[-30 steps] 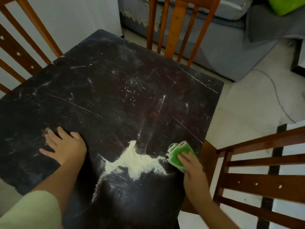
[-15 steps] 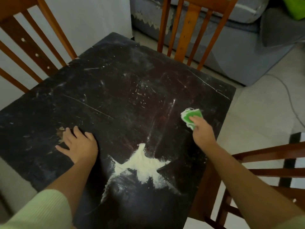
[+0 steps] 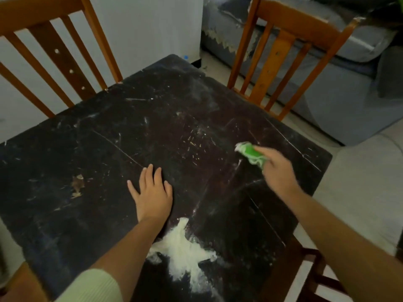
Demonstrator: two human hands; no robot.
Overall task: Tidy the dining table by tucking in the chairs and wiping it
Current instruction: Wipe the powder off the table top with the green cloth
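A dark, scratched dining table (image 3: 91,171) fills the view. A pile of white powder (image 3: 182,247) lies near its front edge. My left hand (image 3: 152,192) rests flat on the tabletop, fingers apart, just above the powder. My right hand (image 3: 277,171) grips a green cloth (image 3: 250,152) and presses it on the table's right part, beyond the powder. Wooden chairs stand tucked at the far left (image 3: 61,55) and far right (image 3: 281,62) sides. A third chair (image 3: 314,271) sits at the right front corner.
A grey sofa (image 3: 340,88) stands behind the far right chair. A white wall (image 3: 152,29) rises behind the table's far corner. Pale floor (image 3: 359,192) shows to the right of the table.
My right hand moved the green cloth from beside the powder up and away across the table's right part. My left hand shifted right, toward the middle.
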